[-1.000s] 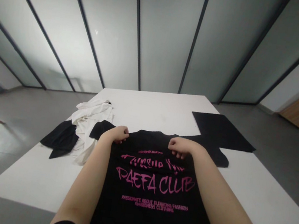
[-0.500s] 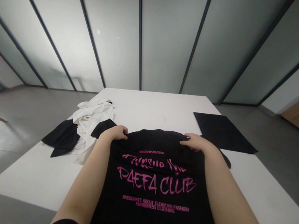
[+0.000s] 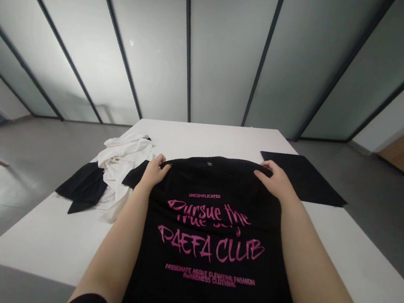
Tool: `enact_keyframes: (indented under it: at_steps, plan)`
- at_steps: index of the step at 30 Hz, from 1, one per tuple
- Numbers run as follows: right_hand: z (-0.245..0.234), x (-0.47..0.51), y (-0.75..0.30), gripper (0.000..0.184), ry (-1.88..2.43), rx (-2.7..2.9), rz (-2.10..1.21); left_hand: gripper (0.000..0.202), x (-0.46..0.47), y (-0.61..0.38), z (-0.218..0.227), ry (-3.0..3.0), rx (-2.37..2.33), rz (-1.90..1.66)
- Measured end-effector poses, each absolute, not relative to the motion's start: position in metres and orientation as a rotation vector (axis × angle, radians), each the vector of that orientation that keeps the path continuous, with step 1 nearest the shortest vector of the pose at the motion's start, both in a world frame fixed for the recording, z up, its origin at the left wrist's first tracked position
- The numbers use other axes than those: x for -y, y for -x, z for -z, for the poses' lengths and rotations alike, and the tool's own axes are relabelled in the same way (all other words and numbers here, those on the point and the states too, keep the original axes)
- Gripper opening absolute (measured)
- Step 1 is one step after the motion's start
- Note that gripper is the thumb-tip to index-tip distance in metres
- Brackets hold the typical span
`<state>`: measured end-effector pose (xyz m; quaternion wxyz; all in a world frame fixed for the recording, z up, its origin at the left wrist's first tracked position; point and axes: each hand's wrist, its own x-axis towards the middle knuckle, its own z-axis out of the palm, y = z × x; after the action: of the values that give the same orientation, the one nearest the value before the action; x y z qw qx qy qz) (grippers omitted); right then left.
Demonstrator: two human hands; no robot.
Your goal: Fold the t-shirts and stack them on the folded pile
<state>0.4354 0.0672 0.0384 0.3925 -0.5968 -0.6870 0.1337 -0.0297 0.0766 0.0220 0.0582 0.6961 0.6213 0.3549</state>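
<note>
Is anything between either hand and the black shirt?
Nothing visible: the left hand and right hand pinch the black shirt directly. White cloth lies left, a flat black item right; neither intervenes.

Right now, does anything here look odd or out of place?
The black shirt held between the left hand and right hand: a fold seems to cut off a line of pink lettering under "Pursue the", so the print looks broken. White cloth lies crumpled at left. I see no spill.
</note>
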Motion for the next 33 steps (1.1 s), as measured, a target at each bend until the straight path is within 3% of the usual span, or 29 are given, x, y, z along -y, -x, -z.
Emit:
enact_keyframes:
  at_steps: [5, 7, 10, 12, 18, 23, 28, 33]
  plan:
    - [-0.043, -0.062, -0.445, 0.04, 1.813, 2.051, -0.796, 0.033, -0.074, 0.042, -0.021, -2.098, -1.779, -0.702]
    - [-0.044, -0.063, -0.45, 0.037, 1.922, 2.173, -0.918, 0.031, -0.076, 0.045, -0.024, -2.095, -1.734, -0.494]
    - [-0.047, -0.067, -0.453, 0.034, 2.011, 2.175, -0.712, 0.019, -0.079, 0.048, -0.031, -2.117, -1.833, -0.277]
    - [-0.051, -0.07, -0.453, 0.036, 2.089, 2.096, -0.539, 0.022, -0.08, 0.048, -0.037, -2.137, -1.971, -0.243]
    - [-0.055, -0.069, -0.443, 0.033, 2.163, 2.025, -0.449, 0.028, -0.072, 0.038, -0.058, -1.919, -2.286, -0.437]
    - [-0.058, -0.063, -0.434, 0.028, 2.238, 2.007, -0.477, 0.026, -0.068, 0.021, -0.062, -1.432, -2.006, -0.433]
    - [-0.074, -0.06, -0.432, 0.03, 2.325, 1.848, -0.656, 0.028, -0.066, 0.009, -0.062, -1.165, -1.782, -0.851]
    - [-0.073, -0.057, -0.425, 0.034, 2.118, 1.54, -0.892, 0.033, -0.073, 0.004, -0.062, -1.124, -1.667, -1.206]
